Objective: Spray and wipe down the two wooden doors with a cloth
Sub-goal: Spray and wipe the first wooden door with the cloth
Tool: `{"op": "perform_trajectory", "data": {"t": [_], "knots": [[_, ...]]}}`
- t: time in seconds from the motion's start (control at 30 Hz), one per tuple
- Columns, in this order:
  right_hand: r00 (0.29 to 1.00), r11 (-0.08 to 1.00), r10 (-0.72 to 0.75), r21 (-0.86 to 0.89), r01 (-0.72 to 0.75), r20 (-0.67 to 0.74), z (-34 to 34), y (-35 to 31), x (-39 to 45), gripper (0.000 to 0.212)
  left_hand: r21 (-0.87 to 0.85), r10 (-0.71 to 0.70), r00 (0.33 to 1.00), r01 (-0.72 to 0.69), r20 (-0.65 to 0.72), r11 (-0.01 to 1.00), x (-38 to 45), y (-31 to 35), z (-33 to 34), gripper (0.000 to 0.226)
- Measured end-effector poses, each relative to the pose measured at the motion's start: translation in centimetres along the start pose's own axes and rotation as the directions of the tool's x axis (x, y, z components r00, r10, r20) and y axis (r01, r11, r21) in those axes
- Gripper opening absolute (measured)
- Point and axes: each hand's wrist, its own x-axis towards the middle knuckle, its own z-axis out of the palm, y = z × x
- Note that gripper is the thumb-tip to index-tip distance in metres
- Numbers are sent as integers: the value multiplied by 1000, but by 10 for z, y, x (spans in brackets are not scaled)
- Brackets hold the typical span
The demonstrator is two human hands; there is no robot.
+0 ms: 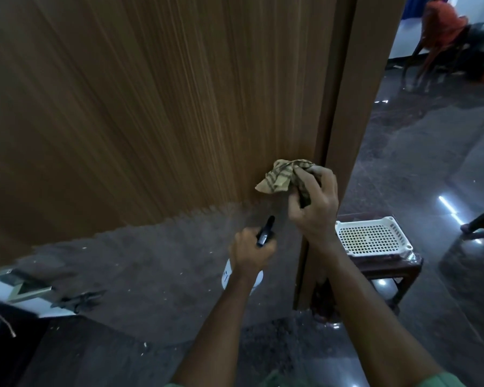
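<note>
Gripping a crumpled checked cloth in my right hand, I have it bunched against the wooden door low down, just left of the door's right edge. My fingers are curled round the wad, thumb tucked in on its near side, and loose folds stick out to the left of my knuckles.

My left hand sits lower and nearer, to the left of the right one. Its fingers are wrapped tight round the neck of a spray bottle — the black nozzle pokes up and away out of my fist toward the door, and the white body hangs below my wrist, mostly hidden by my forearm. I cannot tell whether a finger is on the trigger.

The door fills the far left of the view, its grain running in fine vertical lines, its bottom edge above a dark speckled floor scattered with pale chips. Right of the door's edge stands a dark wooden stool, with a white perforated plastic tray lying on top of it. Far off to the right — a chair draped in something orange.
</note>
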Motion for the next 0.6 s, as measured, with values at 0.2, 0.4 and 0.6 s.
{"op": "perform_trajectory", "data": {"t": [0.2, 0.4, 0.6], "knots": [[995, 989, -6, -148, 20, 97, 21, 19, -51, 31, 21, 54, 997, -53, -63, 998, 0, 2, -3, 33], [915, 981, -23, -168, 98, 403, 18, 37, -96, 28, -35, 143, 982, -149, -125, 988, 10, 0, -8, 34], [999, 974, 4, -224, 5, 40, 24, 22, -56, 25, -44, 205, 968, -213, -146, 976, 10, 3, -11, 39]]}}
